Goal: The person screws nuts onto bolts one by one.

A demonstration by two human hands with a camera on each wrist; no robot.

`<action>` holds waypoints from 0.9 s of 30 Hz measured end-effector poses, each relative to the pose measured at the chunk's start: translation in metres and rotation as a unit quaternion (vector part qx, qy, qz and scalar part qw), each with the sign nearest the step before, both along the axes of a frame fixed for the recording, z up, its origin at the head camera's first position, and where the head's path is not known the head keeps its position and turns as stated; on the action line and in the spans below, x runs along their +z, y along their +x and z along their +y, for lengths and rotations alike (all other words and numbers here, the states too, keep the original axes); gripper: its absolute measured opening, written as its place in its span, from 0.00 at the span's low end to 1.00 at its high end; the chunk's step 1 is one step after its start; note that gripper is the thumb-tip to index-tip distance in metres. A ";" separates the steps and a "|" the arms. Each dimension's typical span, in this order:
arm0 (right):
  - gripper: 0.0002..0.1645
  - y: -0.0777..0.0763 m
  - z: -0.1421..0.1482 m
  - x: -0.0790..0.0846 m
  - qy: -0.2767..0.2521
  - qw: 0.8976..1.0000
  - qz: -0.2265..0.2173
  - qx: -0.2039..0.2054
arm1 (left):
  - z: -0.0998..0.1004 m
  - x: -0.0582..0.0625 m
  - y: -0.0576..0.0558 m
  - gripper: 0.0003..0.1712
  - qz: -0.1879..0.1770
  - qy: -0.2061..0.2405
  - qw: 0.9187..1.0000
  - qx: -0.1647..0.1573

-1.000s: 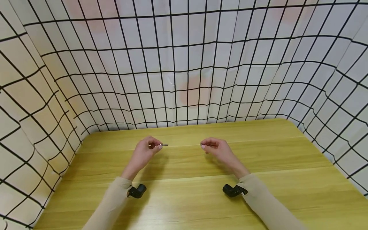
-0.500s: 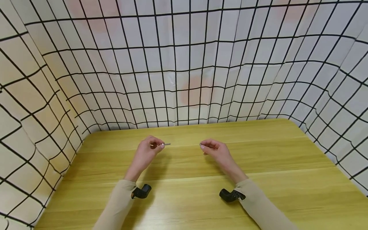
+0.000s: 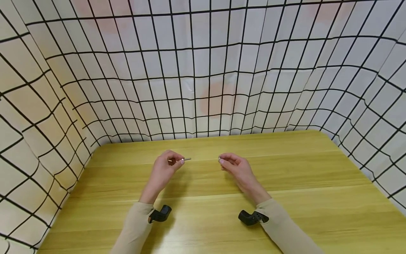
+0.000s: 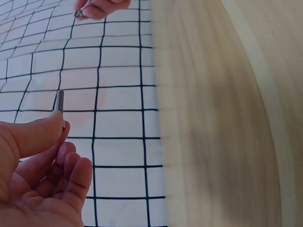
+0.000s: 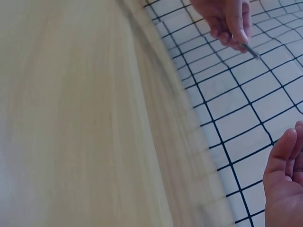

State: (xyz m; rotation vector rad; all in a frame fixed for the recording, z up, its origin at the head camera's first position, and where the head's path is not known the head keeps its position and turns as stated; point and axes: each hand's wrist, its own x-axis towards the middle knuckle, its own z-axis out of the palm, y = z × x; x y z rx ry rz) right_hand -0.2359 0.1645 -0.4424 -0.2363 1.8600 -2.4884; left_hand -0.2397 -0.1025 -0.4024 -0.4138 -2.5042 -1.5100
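My left hand (image 3: pixel 163 169) pinches a thin grey metal bolt (image 4: pixel 60 100) between thumb and forefinger; its shank points right, toward the other hand, and its other end is hidden by the fingers. The right hand (image 3: pixel 239 168) holds a small metal nut (image 4: pixel 78 14) at the tips of thumb and forefinger, on the side facing the bolt. A short gap separates the two pieces, both held above the wooden table (image 3: pixel 203 204). In the right wrist view, the right hand's fingers (image 5: pixel 283 151) show only in part and the nut is out of sight.
A white wall covering with a black grid (image 3: pixel 190 81) stands along the back and both sides of the table. A black camera mount sits at the left wrist (image 3: pixel 160 213) and another at the right wrist (image 3: pixel 252 217).
The left hand has moved a little right with the bolt, and the right hand slightly left with the nut. The gap between them has narrowed.
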 end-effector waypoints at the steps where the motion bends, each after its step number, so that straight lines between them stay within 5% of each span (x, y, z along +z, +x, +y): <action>1: 0.10 0.001 -0.001 0.001 -0.013 1.000 -0.004 0.005 | 0.001 0.001 0.000 0.03 0.003 0.001 1.000 0.000; 10: 0.11 0.006 -0.009 0.005 -0.055 0.998 -0.008 0.032 | 0.009 0.007 0.006 0.02 0.012 -0.003 1.000 0.002; 27: 0.22 0.009 -0.018 0.010 -0.031 0.999 -0.009 0.032 | 0.019 0.016 0.013 0.02 0.019 -0.014 1.000 -0.007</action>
